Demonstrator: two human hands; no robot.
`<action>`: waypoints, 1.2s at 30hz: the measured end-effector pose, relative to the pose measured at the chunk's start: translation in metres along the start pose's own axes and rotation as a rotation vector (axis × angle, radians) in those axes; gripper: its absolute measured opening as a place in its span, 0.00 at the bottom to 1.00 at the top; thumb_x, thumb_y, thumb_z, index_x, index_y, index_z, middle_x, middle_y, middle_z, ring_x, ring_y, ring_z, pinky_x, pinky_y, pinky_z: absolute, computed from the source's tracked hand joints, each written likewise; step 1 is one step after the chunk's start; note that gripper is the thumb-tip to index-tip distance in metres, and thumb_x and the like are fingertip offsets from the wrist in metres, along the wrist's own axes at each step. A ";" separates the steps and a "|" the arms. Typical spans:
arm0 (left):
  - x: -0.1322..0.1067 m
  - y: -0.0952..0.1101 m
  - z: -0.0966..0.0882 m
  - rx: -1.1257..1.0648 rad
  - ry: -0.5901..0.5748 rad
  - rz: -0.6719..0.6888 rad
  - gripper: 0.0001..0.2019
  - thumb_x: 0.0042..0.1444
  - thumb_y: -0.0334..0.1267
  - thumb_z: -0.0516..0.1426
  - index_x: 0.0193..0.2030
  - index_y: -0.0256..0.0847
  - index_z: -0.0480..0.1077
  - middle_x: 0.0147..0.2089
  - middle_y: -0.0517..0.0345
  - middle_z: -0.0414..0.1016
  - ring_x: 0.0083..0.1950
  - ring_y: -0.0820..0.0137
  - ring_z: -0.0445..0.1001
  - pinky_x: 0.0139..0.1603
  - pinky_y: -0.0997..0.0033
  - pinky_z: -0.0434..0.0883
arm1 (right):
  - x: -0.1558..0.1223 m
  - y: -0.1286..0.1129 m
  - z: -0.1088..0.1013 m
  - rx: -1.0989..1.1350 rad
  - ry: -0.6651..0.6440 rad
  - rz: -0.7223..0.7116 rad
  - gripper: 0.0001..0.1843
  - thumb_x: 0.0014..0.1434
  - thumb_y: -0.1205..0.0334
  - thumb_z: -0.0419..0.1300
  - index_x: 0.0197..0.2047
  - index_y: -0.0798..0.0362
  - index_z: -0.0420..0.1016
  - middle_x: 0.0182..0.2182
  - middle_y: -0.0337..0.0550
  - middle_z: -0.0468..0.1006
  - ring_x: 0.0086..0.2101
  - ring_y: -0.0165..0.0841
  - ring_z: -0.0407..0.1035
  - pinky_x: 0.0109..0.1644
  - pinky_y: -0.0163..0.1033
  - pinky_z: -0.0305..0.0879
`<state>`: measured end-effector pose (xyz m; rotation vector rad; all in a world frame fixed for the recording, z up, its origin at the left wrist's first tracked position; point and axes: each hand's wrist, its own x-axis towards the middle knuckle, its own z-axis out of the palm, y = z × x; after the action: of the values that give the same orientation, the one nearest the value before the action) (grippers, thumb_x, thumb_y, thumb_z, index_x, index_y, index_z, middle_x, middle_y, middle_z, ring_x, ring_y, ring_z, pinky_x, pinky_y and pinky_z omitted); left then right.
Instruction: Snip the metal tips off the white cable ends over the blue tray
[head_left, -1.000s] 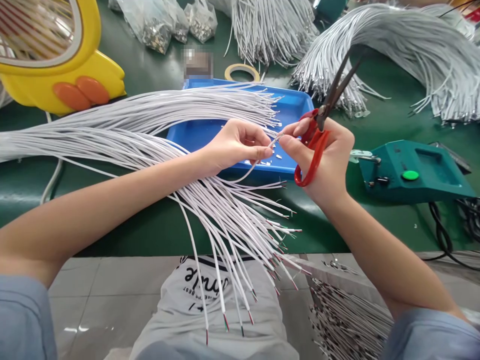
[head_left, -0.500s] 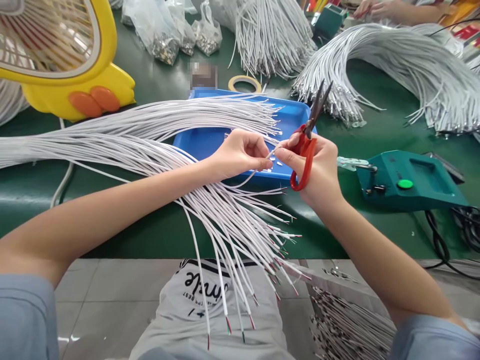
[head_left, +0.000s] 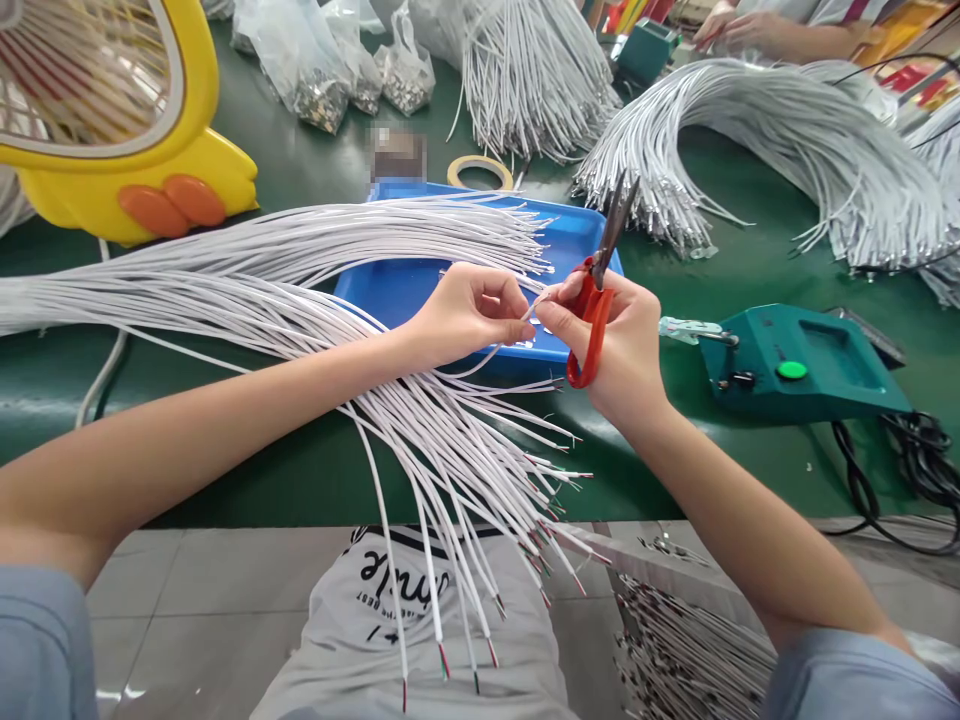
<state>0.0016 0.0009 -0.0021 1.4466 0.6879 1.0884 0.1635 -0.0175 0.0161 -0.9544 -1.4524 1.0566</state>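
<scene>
My left hand (head_left: pixel 469 312) pinches one thin white wire (head_left: pixel 501 345) near its end, over the front edge of a blue tray (head_left: pixel 420 280). My right hand (head_left: pixel 626 335) grips red-handled scissors (head_left: pixel 596 285), blades closed and pointing up and away, while its thumb and forefinger pinch the tip of the same wire. A large fan of white wires (head_left: pixel 300 290) lies under my left forearm, with stripped red and green ends hanging off the table edge over my lap.
A green box with a green button (head_left: pixel 795 365) sits right of my hand, black cables beside it. A yellow duck-shaped fan (head_left: pixel 127 120), a tape roll (head_left: pixel 480 170), bags of metal parts (head_left: pixel 330 70) and more wire bundles (head_left: pixel 750 130) lie beyond. Another person's hands (head_left: pixel 739 25) are top right.
Both hands have stayed together on the wire end. The scissors have tilted more upright and their blades have closed. My view has shifted slightly.
</scene>
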 end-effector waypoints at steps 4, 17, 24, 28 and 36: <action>-0.002 0.004 0.001 0.038 -0.032 0.027 0.08 0.43 0.33 0.66 0.27 0.29 0.75 0.23 0.57 0.73 0.25 0.77 0.70 0.27 0.77 0.70 | 0.002 0.001 -0.002 0.014 -0.002 -0.032 0.14 0.44 0.64 0.70 0.26 0.51 0.67 0.26 0.34 0.73 0.28 0.27 0.68 0.34 0.37 0.69; -0.003 0.001 0.002 0.167 0.052 0.039 0.08 0.43 0.32 0.65 0.23 0.30 0.72 0.22 0.57 0.74 0.24 0.76 0.71 0.27 0.77 0.70 | -0.004 0.004 0.005 0.066 -0.005 -0.011 0.15 0.44 0.64 0.70 0.27 0.51 0.65 0.26 0.34 0.72 0.27 0.27 0.68 0.32 0.36 0.69; -0.001 0.000 -0.003 0.050 -0.005 0.035 0.07 0.50 0.34 0.62 0.27 0.31 0.74 0.24 0.57 0.74 0.24 0.76 0.72 0.26 0.77 0.70 | 0.002 0.004 -0.005 -0.079 0.032 -0.076 0.10 0.49 0.64 0.65 0.27 0.50 0.66 0.26 0.35 0.71 0.27 0.27 0.66 0.32 0.37 0.67; 0.000 0.000 -0.004 0.026 -0.025 0.028 0.10 0.50 0.39 0.63 0.27 0.32 0.74 0.25 0.56 0.75 0.24 0.75 0.72 0.26 0.77 0.69 | 0.002 0.004 -0.004 -0.086 0.035 -0.098 0.09 0.50 0.66 0.65 0.27 0.49 0.66 0.28 0.36 0.74 0.29 0.30 0.70 0.37 0.40 0.70; -0.001 0.001 -0.002 0.039 -0.041 0.021 0.13 0.49 0.42 0.64 0.27 0.31 0.73 0.23 0.56 0.73 0.24 0.76 0.71 0.25 0.78 0.69 | 0.001 0.004 -0.004 -0.096 -0.013 -0.107 0.09 0.51 0.65 0.64 0.28 0.49 0.65 0.29 0.36 0.75 0.30 0.30 0.71 0.40 0.41 0.71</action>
<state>-0.0003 0.0006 -0.0019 1.5086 0.6699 1.0634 0.1673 -0.0152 0.0130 -0.9284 -1.5595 0.9237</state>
